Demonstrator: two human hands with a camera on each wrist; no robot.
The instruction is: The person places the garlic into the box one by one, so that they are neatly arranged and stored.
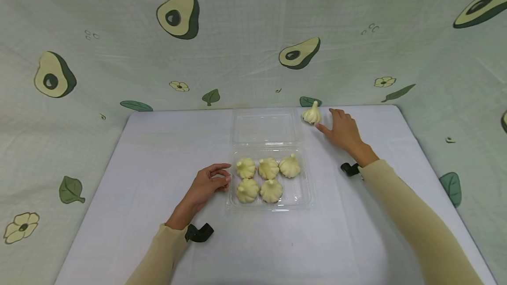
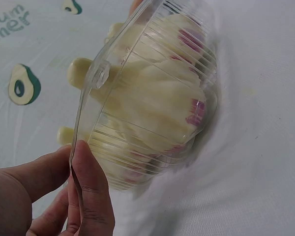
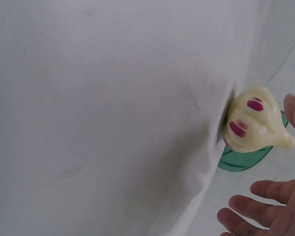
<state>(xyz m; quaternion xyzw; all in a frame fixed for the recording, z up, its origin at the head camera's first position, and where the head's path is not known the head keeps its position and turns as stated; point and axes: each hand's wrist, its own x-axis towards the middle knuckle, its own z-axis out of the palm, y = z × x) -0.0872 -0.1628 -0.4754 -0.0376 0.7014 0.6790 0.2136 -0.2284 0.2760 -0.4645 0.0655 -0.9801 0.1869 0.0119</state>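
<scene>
A clear hinged plastic box (image 1: 298, 198) stands on the table with its lid (image 1: 265, 127) folded back. Several garlic bulbs (image 1: 268, 169) sit in it in two rows, with the front right spot bare. My left hand (image 1: 207, 183) is at the box's left side; in the left wrist view its thumb and fingers pinch the box's rim (image 2: 83, 105). Near the back edge of the table lies a lone garlic bulb (image 1: 311, 115), right of the lid. Just to its right my right hand (image 1: 343, 132) reaches with thumb and fingers spread, the bulb (image 3: 254, 120) not gripped.
A white cloth covers the table (image 1: 166, 144). Behind it and along both sides hangs a pale curtain (image 1: 237, 56) printed with avocados and leaves. Black wrist cameras (image 1: 200, 232) are strapped to both arms.
</scene>
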